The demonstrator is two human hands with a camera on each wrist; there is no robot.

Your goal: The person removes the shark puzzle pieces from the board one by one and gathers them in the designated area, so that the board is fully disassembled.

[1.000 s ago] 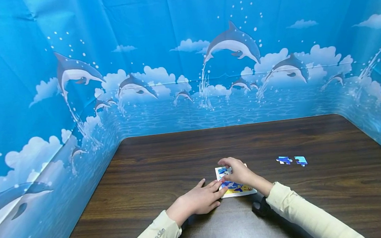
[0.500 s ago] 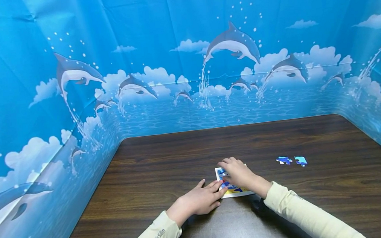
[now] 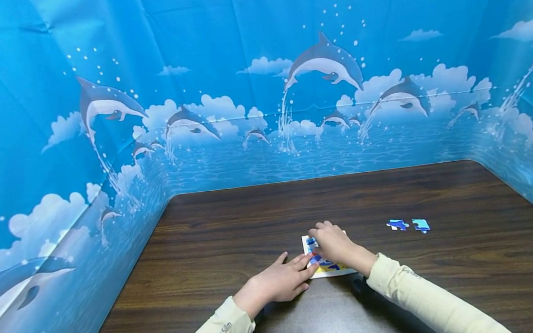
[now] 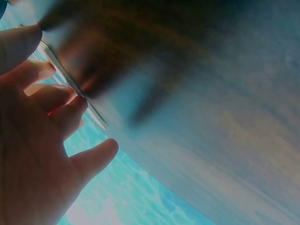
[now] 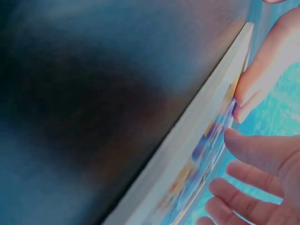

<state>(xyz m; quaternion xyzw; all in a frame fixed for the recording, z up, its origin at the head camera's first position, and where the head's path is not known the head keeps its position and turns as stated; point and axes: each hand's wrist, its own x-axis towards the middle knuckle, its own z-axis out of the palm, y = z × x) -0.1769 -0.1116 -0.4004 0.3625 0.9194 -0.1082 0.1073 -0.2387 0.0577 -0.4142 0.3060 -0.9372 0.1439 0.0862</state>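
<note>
A small jigsaw puzzle (image 3: 334,272), with a white border and a blue and yellow picture, lies on the table. My left hand (image 3: 278,282) rests flat at its left side, fingertips on the border. In the left wrist view, the fingers (image 4: 70,112) reach over the board's edge. Over the puzzle's upper part is my right hand (image 3: 334,242), hiding much of the picture. The right wrist view shows the right thumb (image 5: 248,145) at the picture's surface and the other fingers loosely bent, nothing visible between them.
Two loose puzzle pieces lie to the right: a dark blue and white piece (image 3: 397,224) and a light blue piece (image 3: 421,225). A blue dolphin-print curtain (image 3: 246,157) encloses the back and sides of the dark wood table (image 3: 233,217).
My right hand has shifted slightly over the puzzle, its fingers drawing in toward the thumb. My left hand and the two loose pieces stay in place.
</note>
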